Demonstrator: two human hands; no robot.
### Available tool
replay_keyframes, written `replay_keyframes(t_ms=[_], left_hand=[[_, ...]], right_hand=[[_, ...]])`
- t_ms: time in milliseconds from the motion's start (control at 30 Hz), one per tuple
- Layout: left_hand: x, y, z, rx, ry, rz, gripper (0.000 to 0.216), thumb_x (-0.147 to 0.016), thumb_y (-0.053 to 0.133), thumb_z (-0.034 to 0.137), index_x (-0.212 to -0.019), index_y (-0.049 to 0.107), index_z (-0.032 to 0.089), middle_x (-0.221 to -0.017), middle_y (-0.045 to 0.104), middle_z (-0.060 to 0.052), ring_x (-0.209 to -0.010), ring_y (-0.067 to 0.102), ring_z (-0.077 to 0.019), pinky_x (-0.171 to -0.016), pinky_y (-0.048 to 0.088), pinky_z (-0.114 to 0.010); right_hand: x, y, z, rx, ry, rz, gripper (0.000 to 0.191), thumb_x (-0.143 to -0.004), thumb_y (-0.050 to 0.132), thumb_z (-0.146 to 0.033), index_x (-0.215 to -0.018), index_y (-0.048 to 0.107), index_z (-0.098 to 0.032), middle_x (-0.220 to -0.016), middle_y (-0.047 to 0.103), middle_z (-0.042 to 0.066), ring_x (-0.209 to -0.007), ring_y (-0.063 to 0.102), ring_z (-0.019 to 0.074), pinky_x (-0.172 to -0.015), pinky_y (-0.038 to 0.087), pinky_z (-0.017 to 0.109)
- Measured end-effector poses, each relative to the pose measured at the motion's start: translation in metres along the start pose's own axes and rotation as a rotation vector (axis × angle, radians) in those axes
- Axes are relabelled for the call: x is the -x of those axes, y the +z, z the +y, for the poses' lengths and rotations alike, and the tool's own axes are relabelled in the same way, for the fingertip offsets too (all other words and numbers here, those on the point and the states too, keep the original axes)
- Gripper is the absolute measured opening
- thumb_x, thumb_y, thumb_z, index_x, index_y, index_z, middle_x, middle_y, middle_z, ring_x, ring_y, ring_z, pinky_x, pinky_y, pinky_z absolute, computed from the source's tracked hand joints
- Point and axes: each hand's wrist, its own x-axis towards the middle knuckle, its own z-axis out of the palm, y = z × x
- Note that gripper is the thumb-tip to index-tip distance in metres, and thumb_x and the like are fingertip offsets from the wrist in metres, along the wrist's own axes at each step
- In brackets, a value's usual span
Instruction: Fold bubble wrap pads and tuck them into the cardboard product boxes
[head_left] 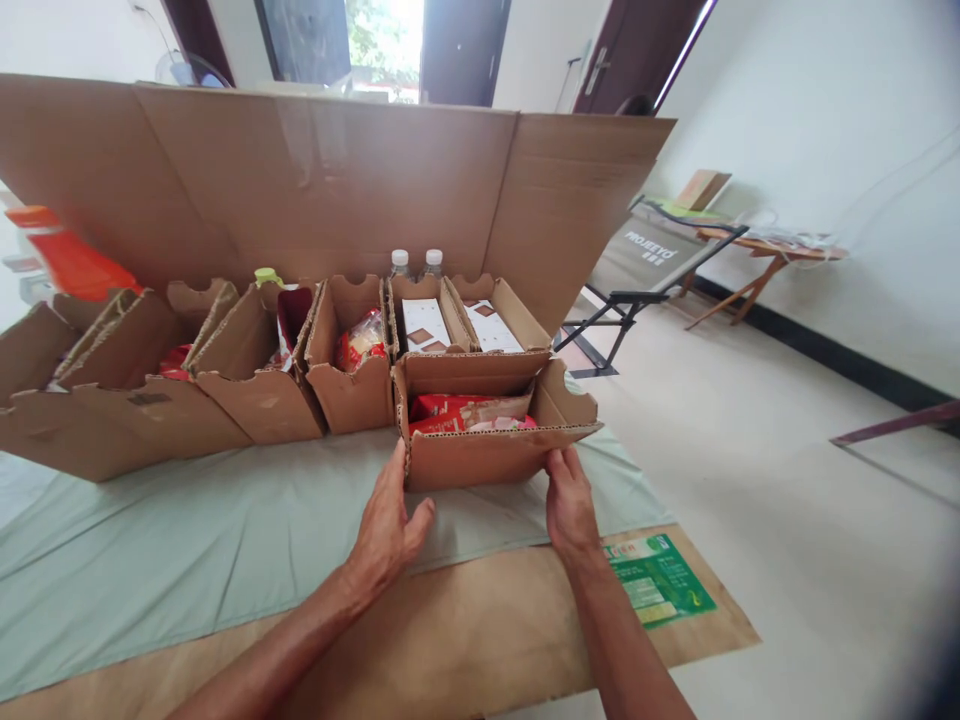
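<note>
Bare forearms [300, 635] lead to hands [384, 530] touching a rectangular corrugated cardboard box [480, 460].

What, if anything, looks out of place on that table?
The front cardboard box, between the left hand and right hand, looks askew: it sits crosswise, long side facing the person, while the row of boxes behind runs front to back. I see no spill.

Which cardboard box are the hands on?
The foremost box, holding red packets: left hand at its left end, right hand at its lower right. Neither hand touches the row of boxes behind.
</note>
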Motion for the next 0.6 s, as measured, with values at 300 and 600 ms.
replay_keyframes(t_ms=[300,600], left_hand=[[0.000,0.014,-0.007,-0.032,0.024,0.085,0.076,-0.083,0.056,0.021,-0.155,0.034,0.015,-0.156,0.048,-0.019,-0.143,0.047,-0.0339,-0.113,0.044,-0.057],[-0.006,0.014,-0.006,0.029,0.006,0.059,0.086,-0.079,0.057,0.020,-0.159,0.027,0.015,-0.163,0.039,-0.019,-0.149,0.040,-0.0345,-0.120,0.037,-0.057]], right_hand=[[-0.003,-0.002,0.002,0.109,-0.062,-0.006,0.047,-0.092,0.059,-0.056,-0.120,0.067,-0.019,-0.125,0.070,0.009,-0.122,0.058,0.0271,-0.109,0.042,0.042],[0.005,-0.001,0.015,0.244,-0.062,0.074,0.047,-0.090,0.056,-0.062,-0.110,0.067,-0.020,-0.111,0.069,0.007,-0.110,0.057,0.0260,-0.102,0.043,0.043]])
